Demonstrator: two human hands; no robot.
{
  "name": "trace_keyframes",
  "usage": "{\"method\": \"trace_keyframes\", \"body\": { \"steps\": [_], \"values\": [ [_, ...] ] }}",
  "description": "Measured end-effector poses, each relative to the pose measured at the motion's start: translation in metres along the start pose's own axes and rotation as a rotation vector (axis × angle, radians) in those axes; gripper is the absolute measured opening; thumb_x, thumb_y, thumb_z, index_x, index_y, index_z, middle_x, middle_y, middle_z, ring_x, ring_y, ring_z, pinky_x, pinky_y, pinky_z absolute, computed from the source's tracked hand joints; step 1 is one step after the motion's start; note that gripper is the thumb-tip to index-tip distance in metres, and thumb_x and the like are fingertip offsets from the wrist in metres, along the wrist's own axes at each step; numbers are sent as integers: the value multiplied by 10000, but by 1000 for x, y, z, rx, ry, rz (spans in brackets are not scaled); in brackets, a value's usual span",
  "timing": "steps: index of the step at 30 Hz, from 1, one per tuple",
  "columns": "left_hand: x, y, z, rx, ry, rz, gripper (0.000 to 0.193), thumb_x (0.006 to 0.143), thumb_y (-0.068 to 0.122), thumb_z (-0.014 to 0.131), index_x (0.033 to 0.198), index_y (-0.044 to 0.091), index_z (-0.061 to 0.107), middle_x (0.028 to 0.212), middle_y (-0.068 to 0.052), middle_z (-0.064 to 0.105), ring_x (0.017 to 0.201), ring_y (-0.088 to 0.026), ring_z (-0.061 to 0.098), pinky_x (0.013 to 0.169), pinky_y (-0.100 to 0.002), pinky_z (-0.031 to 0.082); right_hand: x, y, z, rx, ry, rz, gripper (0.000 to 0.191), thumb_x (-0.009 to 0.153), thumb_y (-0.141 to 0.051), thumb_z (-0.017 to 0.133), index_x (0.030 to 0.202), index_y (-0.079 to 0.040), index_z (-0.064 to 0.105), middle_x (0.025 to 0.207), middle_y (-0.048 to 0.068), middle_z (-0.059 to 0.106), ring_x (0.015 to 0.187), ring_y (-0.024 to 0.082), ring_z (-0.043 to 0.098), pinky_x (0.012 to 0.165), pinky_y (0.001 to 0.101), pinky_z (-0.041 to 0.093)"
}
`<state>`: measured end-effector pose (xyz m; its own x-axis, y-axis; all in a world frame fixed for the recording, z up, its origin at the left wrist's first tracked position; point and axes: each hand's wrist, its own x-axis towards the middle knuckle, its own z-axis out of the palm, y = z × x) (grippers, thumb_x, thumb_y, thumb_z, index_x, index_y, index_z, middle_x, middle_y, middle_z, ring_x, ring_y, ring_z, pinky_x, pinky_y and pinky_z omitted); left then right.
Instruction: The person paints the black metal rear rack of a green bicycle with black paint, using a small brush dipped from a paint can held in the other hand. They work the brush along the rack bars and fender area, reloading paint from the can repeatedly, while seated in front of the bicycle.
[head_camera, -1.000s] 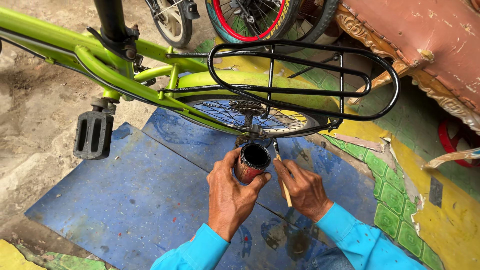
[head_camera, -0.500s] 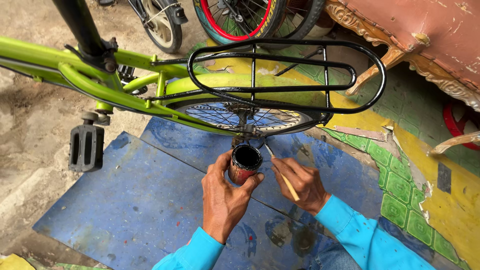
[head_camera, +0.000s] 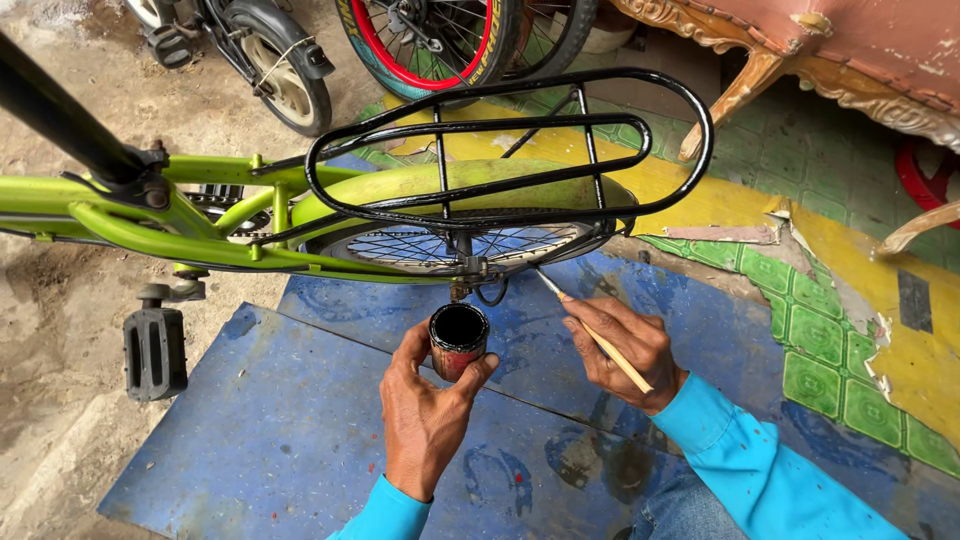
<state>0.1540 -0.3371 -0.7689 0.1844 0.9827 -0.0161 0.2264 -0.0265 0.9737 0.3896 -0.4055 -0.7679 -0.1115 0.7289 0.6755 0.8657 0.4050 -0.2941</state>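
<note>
The green bicycle stood across a blue sheet, its black rear rack above the spoked wheel. Your left hand was wrapped around a small dark-red can, held upright just below the wheel's hub. Your right hand pinched a thin wooden-handled brush, its tip angled up toward the hub.

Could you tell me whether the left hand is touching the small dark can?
Touching: the head view shows the left hand wrapped around the can.
</note>
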Motion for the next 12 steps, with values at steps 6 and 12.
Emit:
{"method": "trace_keyframes", "body": {
  "steps": [6,12],
  "values": [
    [-1,0,10,0,-10,-4,560,663,232,900,1155,46,705,1056,-90,792,991,-208,738,906,-355,543,-2,-1,-23,-53,81,-4,295,893,28,755,1180,-2,697,976,138,726,799,253,752,682,332,604],
    [-4,3,16,98,-14,4,516,672,263,909,1112,59,735,1033,-86,801,1008,-222,733,948,-378,524,-15,3,-49,-31,173,64,315,914,35,724,1224,-2,680,1013,125,739,826,224,768,731,312,632]
  ]
}}
